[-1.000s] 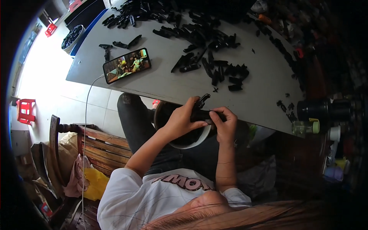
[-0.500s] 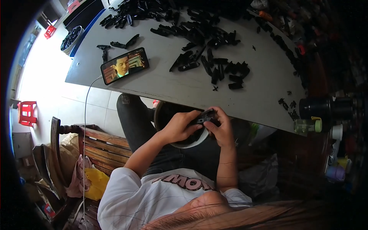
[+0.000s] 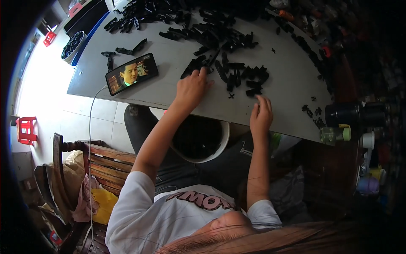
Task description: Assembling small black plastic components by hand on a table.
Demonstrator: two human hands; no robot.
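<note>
My left hand [image 3: 192, 90] reaches over the table, its fingertips at a small pile of long black plastic parts [image 3: 193, 66]. The thumb stands apart from the fingers, and nothing held shows in that hand. Just beyond the table's front edge is my right hand [image 3: 261, 113], empty and open, with its fingers pointing forward. Its fingertips come close to a short black plastic part [image 3: 253, 92] at the near side of another cluster. A round basin with a pale rim [image 3: 226, 139] sits at my lap below the table edge; its inside is dark.
A phone [image 3: 132, 74] playing a video leans at the table's left, its white cable [image 3: 90, 127] hanging down. More black parts [image 3: 211, 36] heap toward the back. A green-lidded jar [image 3: 334, 134] and a dark cylinder [image 3: 344, 114] stand right. A wooden bench [image 3: 114, 163] is left.
Both hands have parted and moved forward from above the basin to the table. The black plastic part they held between them is no longer in either hand. The view has shifted slightly.
</note>
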